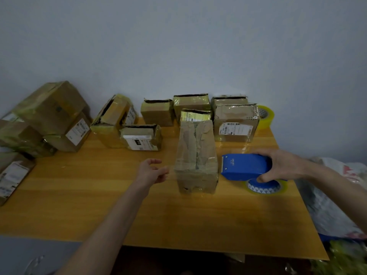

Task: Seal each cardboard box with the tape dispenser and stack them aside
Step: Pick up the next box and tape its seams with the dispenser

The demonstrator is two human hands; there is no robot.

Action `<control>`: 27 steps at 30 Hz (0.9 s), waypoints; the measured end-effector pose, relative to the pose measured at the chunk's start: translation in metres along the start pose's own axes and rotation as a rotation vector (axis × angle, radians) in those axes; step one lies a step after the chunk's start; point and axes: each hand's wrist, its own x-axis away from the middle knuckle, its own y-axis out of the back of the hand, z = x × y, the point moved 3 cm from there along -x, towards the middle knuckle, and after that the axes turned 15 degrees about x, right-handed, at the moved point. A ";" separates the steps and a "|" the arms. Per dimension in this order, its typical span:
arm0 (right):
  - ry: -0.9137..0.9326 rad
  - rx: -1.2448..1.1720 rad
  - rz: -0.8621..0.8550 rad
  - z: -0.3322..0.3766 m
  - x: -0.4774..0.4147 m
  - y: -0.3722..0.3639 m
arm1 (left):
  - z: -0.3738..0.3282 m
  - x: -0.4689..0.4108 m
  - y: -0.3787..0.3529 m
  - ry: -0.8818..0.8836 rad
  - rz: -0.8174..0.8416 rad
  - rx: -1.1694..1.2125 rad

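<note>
Box point(195, 155) stands mid-table point(99, 195), taped; right hand point(282, 165) grips blue tape dispenser point(245, 165) just beside its right face; left hand point(153, 171) near its left, fingers relaxed, holding nothing

Glossy wooden table point(123, 195), torn cardboard box point(195, 157), blue plastic tape dispenser point(245, 165)

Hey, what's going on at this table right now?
A person is taping cardboard boxes at a wooden table. Their right hand grips the blue tape dispenser just right of the upright box in the middle, while the left hand is open beside the box's other side. More boxes with torn-open tops stand along the wall, and a pile of boxes sits at the far left.
</note>
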 end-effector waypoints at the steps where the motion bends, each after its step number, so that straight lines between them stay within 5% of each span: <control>1: -0.003 -0.004 0.002 -0.001 -0.001 -0.003 | 0.002 -0.002 0.000 0.004 -0.003 -0.004; 11: -0.033 -0.002 0.085 -0.004 -0.022 -0.034 | 0.014 -0.014 -0.011 -0.056 0.050 -0.249; 17: -0.055 -0.008 0.048 -0.003 -0.019 -0.037 | 0.002 -0.015 -0.003 -0.174 0.030 -0.883; 20: -0.049 0.015 0.013 -0.001 -0.016 -0.040 | -0.007 0.010 -0.002 -0.562 -0.091 -1.000; 23: -0.029 0.073 0.029 0.005 -0.017 -0.043 | -0.003 0.046 -0.044 -1.077 0.163 -1.012; 25: -0.026 0.134 0.018 0.008 -0.016 -0.041 | 0.017 0.057 -0.074 -1.008 0.402 -1.237; 27: -0.029 0.187 -0.022 0.008 -0.013 -0.039 | 0.035 0.051 -0.083 -0.852 0.441 -1.419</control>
